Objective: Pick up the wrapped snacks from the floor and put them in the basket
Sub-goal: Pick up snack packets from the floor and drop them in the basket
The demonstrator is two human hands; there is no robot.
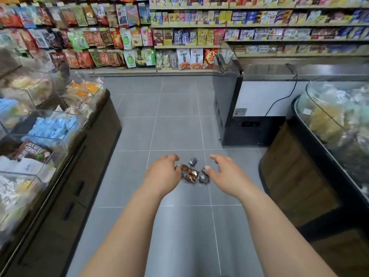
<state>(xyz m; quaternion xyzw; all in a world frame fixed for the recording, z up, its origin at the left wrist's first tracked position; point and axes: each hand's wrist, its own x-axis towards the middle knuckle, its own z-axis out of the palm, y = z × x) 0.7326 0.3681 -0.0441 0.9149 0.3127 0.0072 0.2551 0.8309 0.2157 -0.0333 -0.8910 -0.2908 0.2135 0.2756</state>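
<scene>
Several small wrapped snacks (192,172), brown and dark wrappers, lie in a loose pile on the grey tiled floor (175,126) in the aisle. My left hand (163,172) is stretched out at the pile's left side, fingers loosely curved, holding nothing. My right hand (223,172) reaches in from the pile's right, fingers spread and relaxed, its thumb just over the rightmost wrappers. Whether either hand touches the snacks I cannot tell. No basket is in view.
A dark display counter (65,176) with clear bins of packets runs along the left. A wooden stand (295,176) with a curved glass case sits on the right, a chest freezer (257,108) behind it. Shelves (185,37) of snack bags close the aisle's far end.
</scene>
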